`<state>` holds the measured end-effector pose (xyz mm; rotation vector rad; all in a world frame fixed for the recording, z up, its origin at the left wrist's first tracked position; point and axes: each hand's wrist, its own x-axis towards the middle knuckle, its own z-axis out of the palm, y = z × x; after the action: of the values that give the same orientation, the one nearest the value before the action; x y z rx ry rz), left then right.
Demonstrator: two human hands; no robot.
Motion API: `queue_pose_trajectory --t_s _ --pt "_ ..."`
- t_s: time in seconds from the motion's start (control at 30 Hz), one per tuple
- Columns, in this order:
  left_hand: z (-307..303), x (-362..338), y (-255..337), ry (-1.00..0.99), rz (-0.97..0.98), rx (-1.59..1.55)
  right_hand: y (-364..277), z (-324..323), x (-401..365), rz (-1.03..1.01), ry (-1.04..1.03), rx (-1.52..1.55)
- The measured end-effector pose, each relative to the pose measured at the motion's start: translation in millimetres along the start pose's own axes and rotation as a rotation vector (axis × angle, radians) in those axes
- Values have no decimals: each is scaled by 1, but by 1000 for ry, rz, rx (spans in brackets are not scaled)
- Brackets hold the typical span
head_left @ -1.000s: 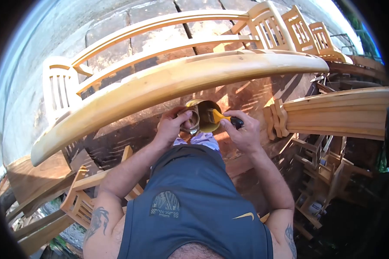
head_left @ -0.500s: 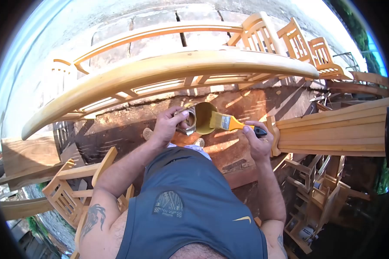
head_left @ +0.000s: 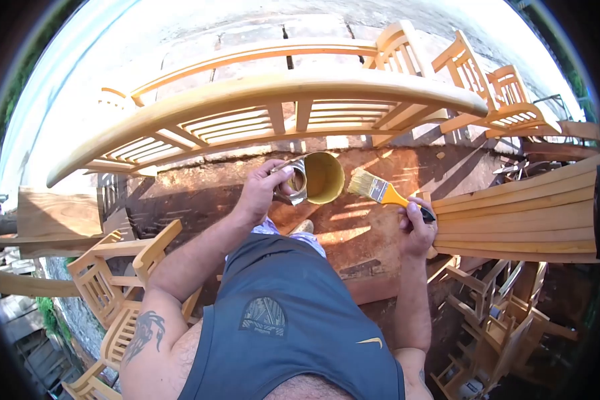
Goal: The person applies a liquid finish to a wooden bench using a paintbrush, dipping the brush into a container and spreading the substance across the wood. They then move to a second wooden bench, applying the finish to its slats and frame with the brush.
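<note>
My left hand (head_left: 263, 190) is closed around the ring-shaped metal handle of a paint can (head_left: 333, 179). The can's mouth faces me, and its inner wall looks coated yellow-brown. In my right hand (head_left: 417, 225) a paintbrush (head_left: 388, 193) is gripped by its yellow and black handle. Its pale bristles point left toward the can, a short gap away from the rim. Beyond both hands stands a long wooden bench (head_left: 273, 92) with a curved top rail and slatted back.
Wooden chairs (head_left: 470, 70) stand at the far right, beyond the bench. Stacked boards (head_left: 520, 213) lie to my right. A slatted chair (head_left: 107, 280) is at my left, and a pile of wooden furniture (head_left: 500, 327) sits low on the right. The ground (head_left: 353, 230) is reddish.
The paintbrush has come out of the can and moved right with my right hand. The can, still in my left hand, has shifted slightly right. My view has tilted a little.
</note>
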<state>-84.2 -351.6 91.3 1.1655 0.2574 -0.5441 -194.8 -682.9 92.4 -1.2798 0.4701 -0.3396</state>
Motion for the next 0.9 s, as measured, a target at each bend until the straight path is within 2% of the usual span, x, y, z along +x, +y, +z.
queue_pose_trajectory --t_s 0.23,0.43,0.53,0.63,0.8,0.9 --pt "0 8 1 62 -11 -7 1 3 25 134 8 486" --pt "-33 27 -12 65 3 52 -38 33 58 51 -252 674" --pt "-54 37 -18 111 -13 49 -74 61 80 6 -294 589" --pt "-67 42 -12 141 -47 26 -115 97 109 -9 -452 463" --pt "-103 56 -10 138 -69 20 -143 167 164 33 -441 184" --pt "-118 63 -5 127 -83 27 -137 209 191 50 -400 -6"
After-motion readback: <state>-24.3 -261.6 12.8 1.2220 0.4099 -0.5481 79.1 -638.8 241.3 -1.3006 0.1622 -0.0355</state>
